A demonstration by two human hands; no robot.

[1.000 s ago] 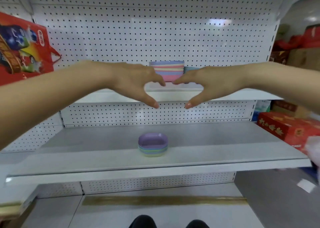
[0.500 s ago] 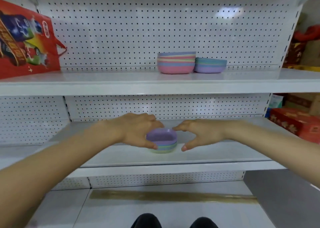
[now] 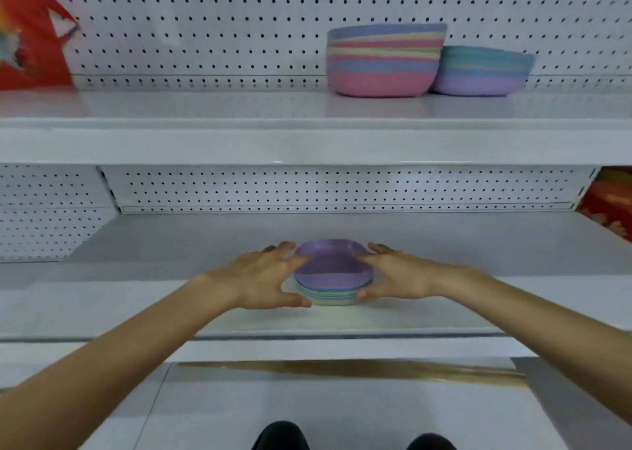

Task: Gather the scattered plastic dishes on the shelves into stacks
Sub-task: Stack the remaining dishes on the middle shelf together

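Note:
A small stack of pastel plastic dishes, purple on top, sits on the middle shelf. My left hand holds its left side, thumb at the front and fingers round the back. My right hand holds the right side the same way. On the upper shelf stand a tall stack of striped bowls with a pink base, and beside it on the right a lower stack of bowls, blue over purple.
A red printed bag stands at the far left of the upper shelf. A red box shows at the right end of the middle shelf. White pegboard backs both shelves. The bottom shelf lies below my arms.
Both hands dropped from in front of the upper shelf to the middle shelf and closed in on the small dish stack from either side. The camera moved nearer.

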